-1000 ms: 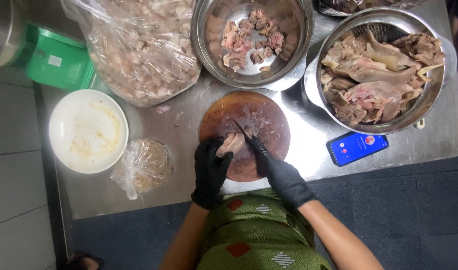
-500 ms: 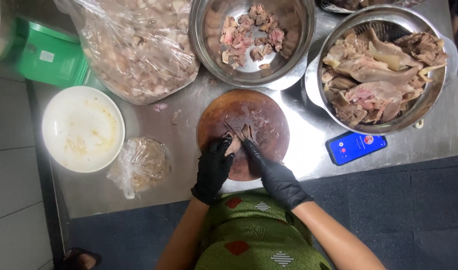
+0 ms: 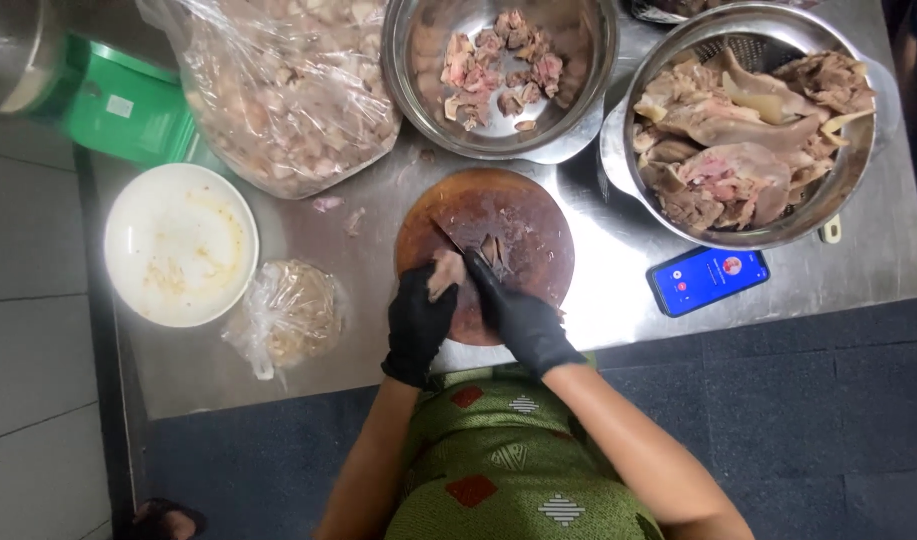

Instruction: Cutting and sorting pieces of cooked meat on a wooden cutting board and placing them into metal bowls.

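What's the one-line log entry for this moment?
left hand: holds meat piece | right hand: holds knife | on: round wooden board

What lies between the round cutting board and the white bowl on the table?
In the head view, a small clear plastic bag lies between the cutting board and white bowl.

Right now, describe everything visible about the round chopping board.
The round chopping board is a thick disc, seemingly wood, dark reddish-brown and wet-looking, stained from use. It lies flat on the steel table, near the front edge, below the steel bowl of cut meat. Small meat pieces lie at its middle. The left hand, in a black glove, presses a meat piece on it; the gloved right hand works a knife across it.
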